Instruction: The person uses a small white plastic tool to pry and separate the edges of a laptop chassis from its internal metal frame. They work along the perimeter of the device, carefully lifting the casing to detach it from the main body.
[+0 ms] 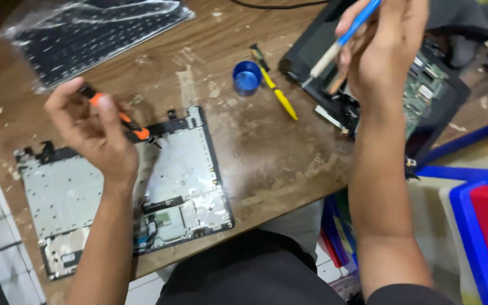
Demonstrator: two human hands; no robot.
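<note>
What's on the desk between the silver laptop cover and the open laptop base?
In the head view, a blue cap and a yellow-handled screwdriver lie on bare wood.

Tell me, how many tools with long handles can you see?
3. An orange-and-black screwdriver in the left hand, a blue-handled brush in the right hand, and a yellow tool lying on the table. Others may be hidden.

A brown wooden table (266, 152) with scratched, worn patches holds everything. On it lies a flat silver laptop cover (182, 175). A keyboard in clear plastic wrap (91, 34) sits at the far corner. A small blue cap (247, 77) rests beside a yellow screwdriver (278, 90). An open black laptop base (425, 96) lies at the right.
</note>
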